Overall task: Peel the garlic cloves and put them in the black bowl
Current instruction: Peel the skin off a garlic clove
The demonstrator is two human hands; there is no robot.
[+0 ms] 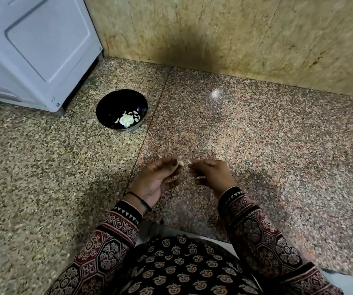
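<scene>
A black bowl [109,107] stands on the speckled floor at centre left, with several pale garlic cloves [128,119] lying in it. Below and to the right of the bowl, my left hand [156,179] pinches a small pale garlic clove [180,162] between thumb and fingertips. My right hand [210,174] is a few centimetres to the right of it, its fingertips pinched on a thin bit of garlic skin [189,163]. Both hands hover above the floor, well short of the bowl.
A white appliance [35,50] stands at the top left, close behind the bowl. A yellowish stone wall [235,35] runs along the back. My patterned sleeves and lap [182,269] fill the bottom of the view. A white speck [215,93] lies on the floor.
</scene>
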